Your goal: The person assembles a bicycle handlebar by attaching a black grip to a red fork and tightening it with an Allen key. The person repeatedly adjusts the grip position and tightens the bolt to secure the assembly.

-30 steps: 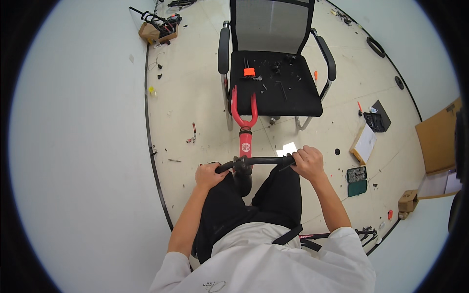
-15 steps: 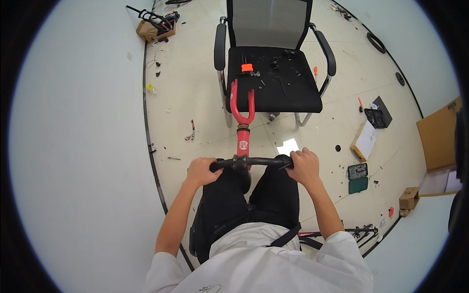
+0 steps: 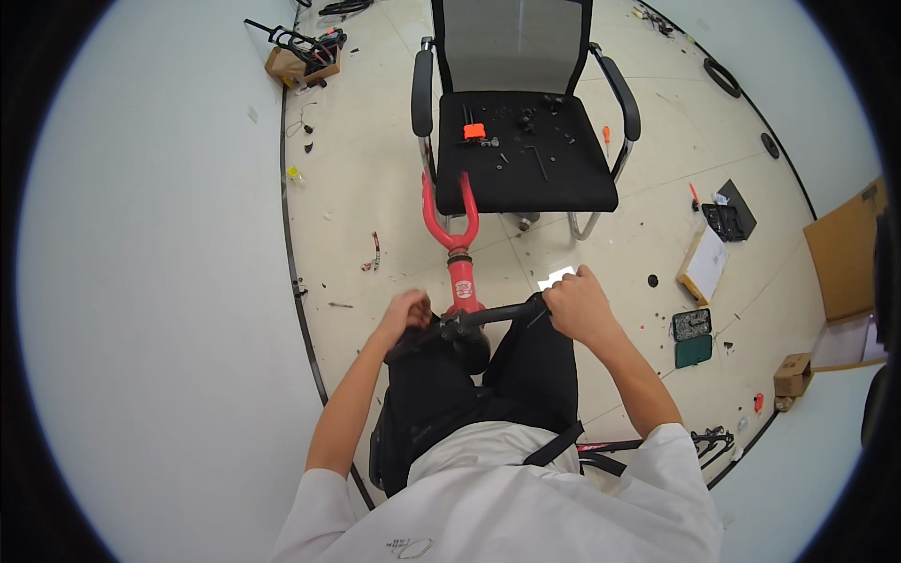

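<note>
A red bicycle fork (image 3: 451,235) with its red stem tube points away from me toward a black chair (image 3: 563,178). A black handlebar (image 3: 488,316) crosses its near end, tilted with the right side farther away. My left hand (image 3: 406,314) is closed around the left grip. My right hand (image 3: 574,305) is closed around the right grip. My legs in black trousers lie under the bar.
The chair seat holds an orange part (image 3: 474,130) and several small black tools and screws. On the floor lie a green parts box (image 3: 693,338), a white booklet (image 3: 704,265), a black case (image 3: 730,216), cardboard boxes (image 3: 849,253) and scattered small parts.
The handlebar has turned: its right end and my right hand moved away from me, my left hand moved closer. Both hands kept their grip.
</note>
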A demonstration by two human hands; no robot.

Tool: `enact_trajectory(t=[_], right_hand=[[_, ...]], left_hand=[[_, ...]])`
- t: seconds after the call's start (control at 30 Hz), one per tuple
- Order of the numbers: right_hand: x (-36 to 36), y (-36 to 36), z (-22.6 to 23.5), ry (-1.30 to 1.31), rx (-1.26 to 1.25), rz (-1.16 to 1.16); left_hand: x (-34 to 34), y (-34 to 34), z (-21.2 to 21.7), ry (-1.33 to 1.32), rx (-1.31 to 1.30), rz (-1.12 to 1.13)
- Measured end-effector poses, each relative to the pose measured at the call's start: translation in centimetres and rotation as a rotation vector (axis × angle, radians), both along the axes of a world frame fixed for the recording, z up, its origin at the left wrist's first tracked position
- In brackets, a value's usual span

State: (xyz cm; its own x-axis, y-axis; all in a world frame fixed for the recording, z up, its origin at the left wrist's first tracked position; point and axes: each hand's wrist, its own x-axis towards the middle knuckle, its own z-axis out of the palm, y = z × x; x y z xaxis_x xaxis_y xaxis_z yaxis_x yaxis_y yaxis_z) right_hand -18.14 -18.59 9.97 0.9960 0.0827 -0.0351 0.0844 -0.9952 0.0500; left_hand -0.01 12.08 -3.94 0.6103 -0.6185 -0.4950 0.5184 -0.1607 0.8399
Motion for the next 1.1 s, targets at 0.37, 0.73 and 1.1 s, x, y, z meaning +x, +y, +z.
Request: enact_trajectory(t=[0.37,0.73,1.1], right_hand=[[-2.0,1.9,-1.2,0.012,0.092,-0.03],[-6.9,2.6,-10.2,-0.039,0.45,-0.205],[-5.5,0.2,-7.2,-0.123,0.295,-0.238]], left_hand=[[6.5,-11.8,-2.2,-0.247,0.182,0.265],[3.5,-10.7,-0.6,0.053,-0.011,0.291],[-1.7,-0.1,9.5,-0.829,0.63,-0.278]])
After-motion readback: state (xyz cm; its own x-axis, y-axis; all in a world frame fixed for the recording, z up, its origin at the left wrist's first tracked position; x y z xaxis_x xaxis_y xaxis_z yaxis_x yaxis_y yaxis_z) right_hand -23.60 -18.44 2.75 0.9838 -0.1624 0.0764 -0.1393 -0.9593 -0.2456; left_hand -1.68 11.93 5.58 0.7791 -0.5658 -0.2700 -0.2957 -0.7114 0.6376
